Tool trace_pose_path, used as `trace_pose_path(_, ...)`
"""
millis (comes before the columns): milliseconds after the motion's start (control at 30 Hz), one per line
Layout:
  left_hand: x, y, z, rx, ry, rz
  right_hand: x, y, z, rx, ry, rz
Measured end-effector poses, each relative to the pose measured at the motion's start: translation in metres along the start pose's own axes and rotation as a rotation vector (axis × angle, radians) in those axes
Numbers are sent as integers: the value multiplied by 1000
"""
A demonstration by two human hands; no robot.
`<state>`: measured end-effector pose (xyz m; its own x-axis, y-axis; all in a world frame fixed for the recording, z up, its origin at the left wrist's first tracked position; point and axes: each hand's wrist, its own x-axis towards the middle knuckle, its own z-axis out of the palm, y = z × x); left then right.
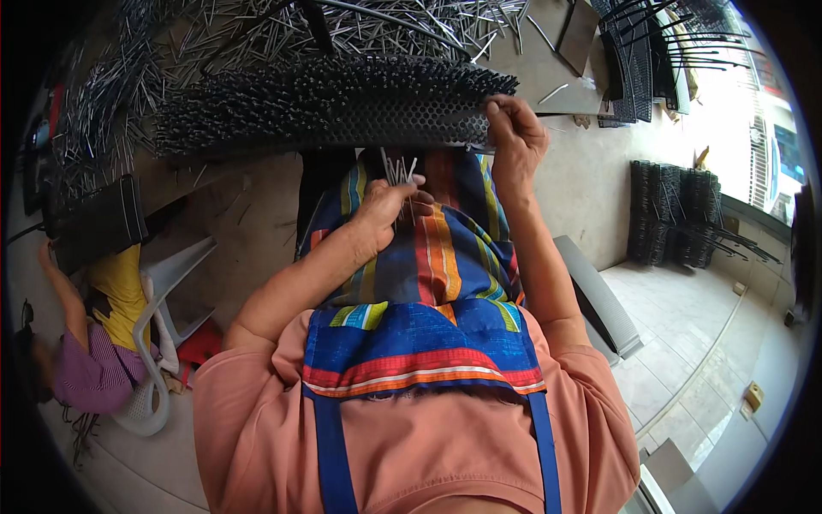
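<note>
A bunch of thin silvery metal rods point(399, 168) stands up out of my left hand point(375, 212), whose fingers are wrapped round it above my striped apron. Just beyond lies a long, dark perforated panel point(411, 127) with rows of round holes. Many dark rods point(274, 98) stick up from it, densely at the left and along the far side. My right hand point(520, 141) is at the panel's right end, thumb and forefinger pinched together. Whatever is between those fingertips is too small to make out.
Loose metal rods point(411, 26) lie heaped beyond the panel. More dark perforated panels point(629, 77) stand at far right, and black stacks point(672, 210) sit on the floor at right. Another person point(98, 368) works at left by a light plastic chair point(158, 295), holding a dark panel point(101, 224).
</note>
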<state>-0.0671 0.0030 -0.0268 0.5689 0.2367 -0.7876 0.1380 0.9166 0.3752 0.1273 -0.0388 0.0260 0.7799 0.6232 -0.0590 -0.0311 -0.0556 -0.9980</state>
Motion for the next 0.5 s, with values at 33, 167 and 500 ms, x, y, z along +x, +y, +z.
trace_pose_path(33, 0, -5, -2, 12, -3, 38, 8, 5, 5, -76, -29, -196)
trace_pose_path(167, -20, 6, 16, 70, -19, 330, 24, 9, 17, -298, -115, -534)
trace_pose_path(500, -8, 12, 7, -65, -6, 238, 26, 15, 31, -485, -100, -559)
